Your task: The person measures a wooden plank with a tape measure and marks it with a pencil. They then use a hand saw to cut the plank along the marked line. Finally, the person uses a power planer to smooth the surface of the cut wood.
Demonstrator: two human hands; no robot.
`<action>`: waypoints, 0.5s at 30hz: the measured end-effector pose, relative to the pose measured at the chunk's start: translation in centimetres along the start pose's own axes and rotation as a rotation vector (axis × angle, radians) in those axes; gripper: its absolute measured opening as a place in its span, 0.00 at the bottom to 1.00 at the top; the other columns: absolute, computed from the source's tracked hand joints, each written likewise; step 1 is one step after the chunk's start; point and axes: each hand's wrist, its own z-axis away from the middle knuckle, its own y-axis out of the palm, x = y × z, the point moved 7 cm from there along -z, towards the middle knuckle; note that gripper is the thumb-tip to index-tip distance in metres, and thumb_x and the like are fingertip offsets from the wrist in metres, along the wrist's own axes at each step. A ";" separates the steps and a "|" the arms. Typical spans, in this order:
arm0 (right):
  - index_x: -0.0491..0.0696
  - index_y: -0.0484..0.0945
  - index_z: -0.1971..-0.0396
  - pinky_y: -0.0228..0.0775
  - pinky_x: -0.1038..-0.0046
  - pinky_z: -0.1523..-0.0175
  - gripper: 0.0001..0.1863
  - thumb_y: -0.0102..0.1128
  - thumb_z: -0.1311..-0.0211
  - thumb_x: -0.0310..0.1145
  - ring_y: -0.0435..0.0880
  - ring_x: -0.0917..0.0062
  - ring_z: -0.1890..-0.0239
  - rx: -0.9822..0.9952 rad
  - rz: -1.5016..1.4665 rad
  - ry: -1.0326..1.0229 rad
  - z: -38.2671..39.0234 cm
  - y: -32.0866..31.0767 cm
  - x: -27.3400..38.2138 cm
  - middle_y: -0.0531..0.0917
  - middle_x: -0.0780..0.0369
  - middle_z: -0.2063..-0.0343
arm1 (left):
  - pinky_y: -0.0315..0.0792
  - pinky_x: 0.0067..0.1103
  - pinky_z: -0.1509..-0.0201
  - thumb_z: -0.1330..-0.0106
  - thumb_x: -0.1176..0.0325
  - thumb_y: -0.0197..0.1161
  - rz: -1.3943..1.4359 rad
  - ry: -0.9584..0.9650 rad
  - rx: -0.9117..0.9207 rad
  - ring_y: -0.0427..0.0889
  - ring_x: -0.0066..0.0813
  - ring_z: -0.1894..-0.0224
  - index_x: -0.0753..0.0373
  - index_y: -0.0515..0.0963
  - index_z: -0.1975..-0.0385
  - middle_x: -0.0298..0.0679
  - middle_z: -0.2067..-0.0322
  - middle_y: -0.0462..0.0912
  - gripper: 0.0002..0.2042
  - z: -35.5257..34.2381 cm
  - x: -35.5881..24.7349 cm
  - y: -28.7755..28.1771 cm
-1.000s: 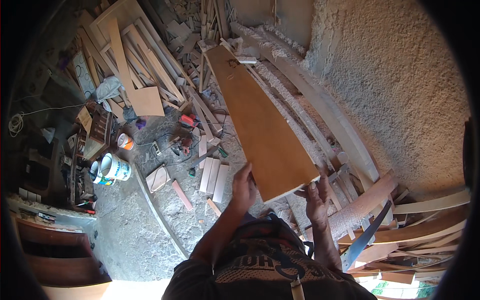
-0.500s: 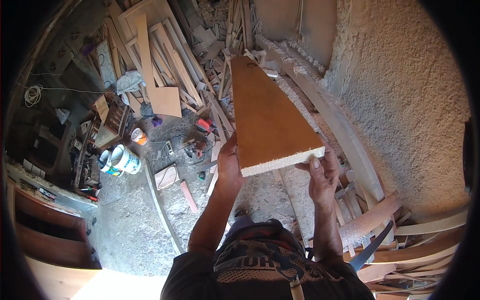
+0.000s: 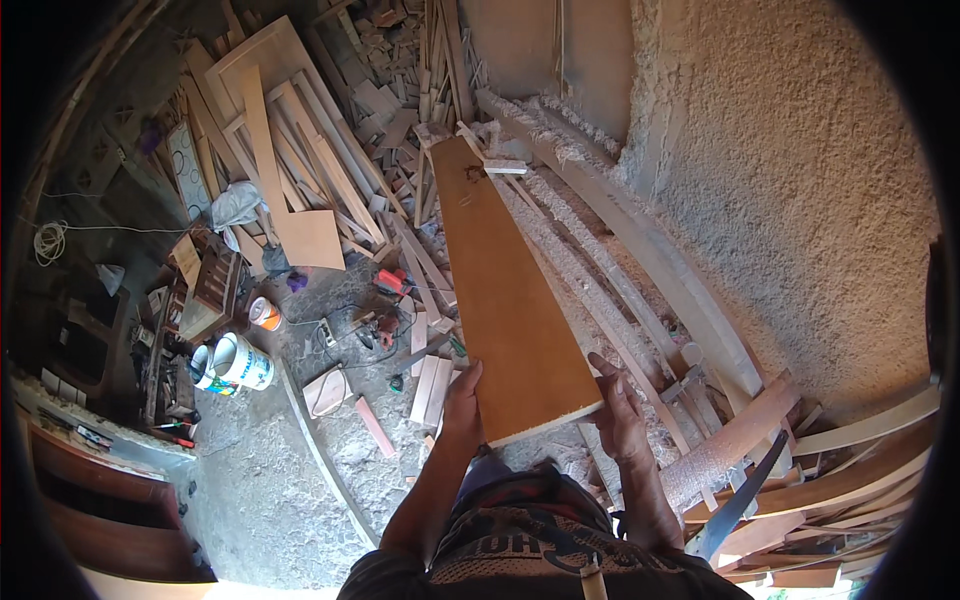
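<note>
A long brown board [image 3: 510, 310], with a smooth face and a pale, rough-cut near end, stretches away in front of me. My left hand [image 3: 462, 405] grips its left edge close to the near end, thumb along the edge and fingers hidden under it. At the near right corner, my right hand [image 3: 622, 420] touches the board with its palm side, its fingers stretched up and apart rather than wrapped round it. The far end lies over the timber, and I cannot tell whether it rests there.
Shaving-covered beams [image 3: 640, 230] run along the rough wall at right. A saw blade [image 3: 740, 505] juts up near my right arm. Leaning panels [image 3: 270, 150] and offcuts fill the back left. White buckets [image 3: 243, 362], a red power tool [image 3: 392, 282] and cords sit on the floor.
The board's near end has come down and closer to my body, and more of its top face shows. My right hand's fingers have loosened from the near corner and stretched upward.
</note>
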 end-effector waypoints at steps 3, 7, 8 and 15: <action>0.39 0.59 0.28 0.77 0.63 0.42 0.47 0.52 0.32 0.64 0.80 0.65 0.42 0.069 -0.099 0.277 -0.6 -2.9 -4.1 0.77 0.54 0.40 | 0.78 0.33 0.42 0.24 0.56 0.54 -0.124 0.030 -0.011 0.83 0.36 0.46 0.67 0.70 0.38 0.43 0.45 0.81 0.23 0.4 1.6 -1.1; 0.41 0.62 0.30 0.68 0.66 0.34 0.43 0.63 0.34 0.54 0.77 0.70 0.38 0.133 -0.168 0.458 -2.2 -4.4 -8.6 0.77 0.56 0.39 | 0.74 0.34 0.37 0.24 0.54 0.53 -0.348 -0.048 -0.142 0.79 0.37 0.41 0.64 0.67 0.34 0.42 0.42 0.78 0.25 -0.1 4.3 -4.9; 0.41 0.63 0.30 0.68 0.66 0.33 0.40 0.65 0.34 0.49 0.77 0.70 0.37 0.145 -0.105 0.478 -2.5 -4.8 -9.3 0.78 0.57 0.39 | 0.74 0.35 0.37 0.24 0.54 0.53 -0.370 -0.068 -0.136 0.79 0.37 0.41 0.63 0.65 0.33 0.41 0.41 0.78 0.26 -0.5 5.0 -6.0; 0.38 0.73 0.38 0.71 0.68 0.40 0.34 0.70 0.42 0.39 0.81 0.73 0.46 0.068 0.116 0.411 -3.8 -7.0 -8.6 0.83 0.59 0.47 | 0.72 0.36 0.40 0.26 0.54 0.57 -0.624 -0.250 -0.222 0.76 0.33 0.38 0.57 0.61 0.30 0.40 0.37 0.74 0.28 -3.4 7.1 -9.2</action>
